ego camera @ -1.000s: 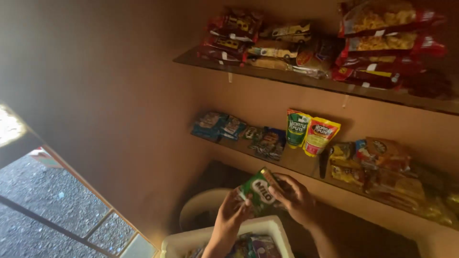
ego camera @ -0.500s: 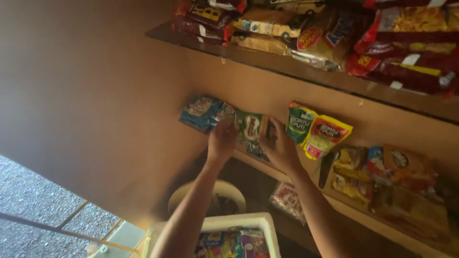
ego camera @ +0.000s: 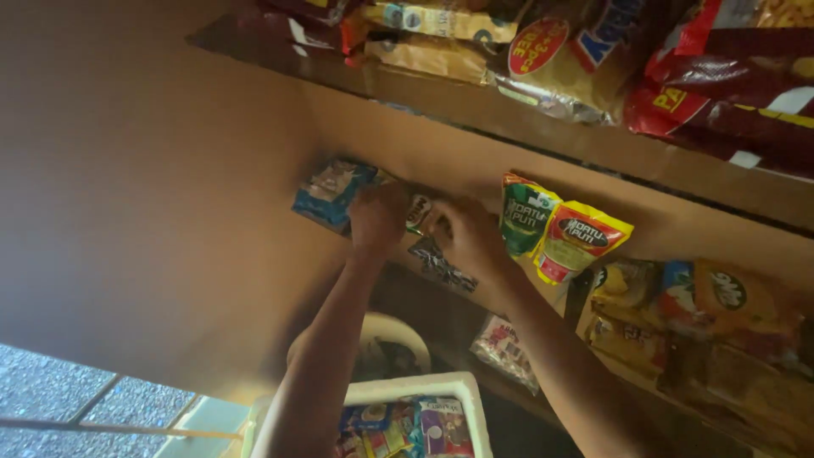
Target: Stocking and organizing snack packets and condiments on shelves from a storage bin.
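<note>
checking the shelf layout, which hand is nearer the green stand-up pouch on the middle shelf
Right. The right hand sits just left of the green stand-up pouch, almost touching it. The left hand is farther left, beside the blue sachets.

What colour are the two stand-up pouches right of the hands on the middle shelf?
In the head view, the left pouch is green and the right pouch is yellow with red.

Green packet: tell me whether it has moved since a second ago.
Yes. The green packet went up from above the white box to the middle shelf, between the blue packs and green pouch.
</note>
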